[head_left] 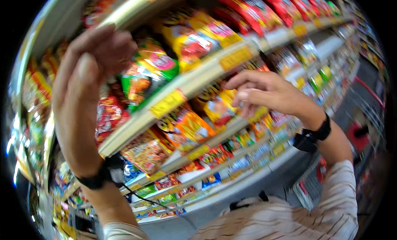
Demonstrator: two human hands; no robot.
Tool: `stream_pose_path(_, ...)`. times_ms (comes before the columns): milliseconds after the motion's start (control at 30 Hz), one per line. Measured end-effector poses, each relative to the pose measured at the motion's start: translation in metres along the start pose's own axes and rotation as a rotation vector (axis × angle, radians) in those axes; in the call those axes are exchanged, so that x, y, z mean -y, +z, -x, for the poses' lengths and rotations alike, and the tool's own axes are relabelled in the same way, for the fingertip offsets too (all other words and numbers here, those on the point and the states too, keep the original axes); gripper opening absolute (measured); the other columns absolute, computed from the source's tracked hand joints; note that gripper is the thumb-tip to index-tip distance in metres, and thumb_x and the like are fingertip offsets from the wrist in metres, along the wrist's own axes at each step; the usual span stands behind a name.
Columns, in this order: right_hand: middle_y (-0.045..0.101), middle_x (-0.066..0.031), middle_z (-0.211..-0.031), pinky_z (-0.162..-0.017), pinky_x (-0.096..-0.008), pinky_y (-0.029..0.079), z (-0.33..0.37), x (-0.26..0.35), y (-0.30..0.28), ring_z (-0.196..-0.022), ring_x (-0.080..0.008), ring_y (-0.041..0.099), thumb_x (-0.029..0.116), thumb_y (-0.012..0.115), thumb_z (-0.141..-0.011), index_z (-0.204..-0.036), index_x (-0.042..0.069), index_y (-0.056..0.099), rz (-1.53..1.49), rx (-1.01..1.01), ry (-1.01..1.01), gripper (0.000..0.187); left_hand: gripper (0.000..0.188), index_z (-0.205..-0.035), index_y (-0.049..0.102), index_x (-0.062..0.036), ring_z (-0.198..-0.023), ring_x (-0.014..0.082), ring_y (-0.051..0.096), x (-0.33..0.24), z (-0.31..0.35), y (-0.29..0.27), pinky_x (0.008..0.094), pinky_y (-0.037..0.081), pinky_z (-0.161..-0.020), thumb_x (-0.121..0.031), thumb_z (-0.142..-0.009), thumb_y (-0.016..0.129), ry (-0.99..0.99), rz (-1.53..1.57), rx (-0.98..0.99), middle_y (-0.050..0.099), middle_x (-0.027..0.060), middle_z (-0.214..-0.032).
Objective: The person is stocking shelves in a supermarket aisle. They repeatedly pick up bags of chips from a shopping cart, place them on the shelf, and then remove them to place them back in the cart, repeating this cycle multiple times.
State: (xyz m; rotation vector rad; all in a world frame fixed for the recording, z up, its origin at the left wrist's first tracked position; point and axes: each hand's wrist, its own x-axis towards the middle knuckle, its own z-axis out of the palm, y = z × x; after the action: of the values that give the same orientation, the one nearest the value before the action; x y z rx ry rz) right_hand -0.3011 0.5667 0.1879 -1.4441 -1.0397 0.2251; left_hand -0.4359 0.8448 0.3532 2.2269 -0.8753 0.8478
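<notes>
My left hand is raised at the left in front of the snack shelves, slightly blurred, its fingers bent forward and its thumb apart. Nothing shows in it. Beside its fingers stands a green and black snack bag, with a red bag below. My right hand hovers before the shelf edge, fingers loosely curved and holding nothing visible. Just left of it, partly behind the fingertips, is a yellow snack bag. A larger yellow bag lies on the shelf above, between my hands. Both wrists wear black straps.
Red bags line the upper shelf to the right. An orange bag and a clear-fronted bag sit on the middle shelf. Yellow price tags run along the shelf edges. A shopping cart stands at the lower right on grey floor.
</notes>
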Motion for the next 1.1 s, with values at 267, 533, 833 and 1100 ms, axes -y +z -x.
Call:
stream_pose_path(267, 0.068, -0.0084, -0.106, -0.068, -0.0291, 0.058, 0.122, -0.096, 0.095, -0.086, -0.0167, 0.071, 0.022, 0.053, -0.1, -0.124, 0.0, 0.059, -0.34, -0.181, 0.29, 0.034, 0.035, -0.133, 0.054, 0.0026, -0.108, 0.0173, 0.062, 0.031, 0.15, 0.217, 0.033, 0.049, -0.096, -0.016, -0.103, 0.057, -0.601, 0.85, 0.358, 0.066, 0.013, -0.122)
stream_pose_path(533, 0.07, -0.0072, -0.101, -0.073, -0.0303, 0.058, 0.274, -0.128, 0.1, -0.088, -0.0172, 0.071, 0.028, 0.059, -0.1, -0.12, 0.0, 0.062, -0.236, -0.454, 0.668, 0.034, 0.035, -0.131, 0.056, 0.0032, -0.111, 0.0182, 0.063, 0.015, 0.218, 0.333, 0.0308, 0.047, -0.097, -0.02, -0.104, 0.056, -0.773, 1.069, 0.722, 0.069, 0.0131, -0.117)
stream_pose_path(833, 0.069, -0.0157, -0.105, -0.07, -0.0359, 0.062, 0.422, -0.208, -0.019, -0.087, -0.0247, 0.073, 0.024, 0.061, -0.098, -0.112, -0.002, 0.06, -0.468, -1.159, 0.715, 0.03, 0.039, -0.13, 0.056, 0.0037, -0.105, 0.0217, 0.067, 0.018, 0.243, 0.382, 0.0339, 0.052, -0.092, -0.026, -0.104, 0.055, -0.9, 0.957, 0.852, 0.07, 0.0148, -0.113)
stream_pose_path(1100, 0.066, -0.0163, -0.1, -0.068, -0.0427, 0.062, 0.502, -0.333, -0.09, -0.084, -0.0293, 0.071, 0.019, 0.059, -0.095, -0.114, -0.001, 0.058, -0.588, -1.369, 1.051, 0.028, 0.042, -0.129, 0.056, 0.0047, -0.105, 0.0221, 0.067, 0.003, 0.236, 0.415, 0.0342, 0.052, -0.092, -0.029, -0.103, 0.057, -1.086, 0.897, 0.806, 0.07, 0.0153, -0.112)
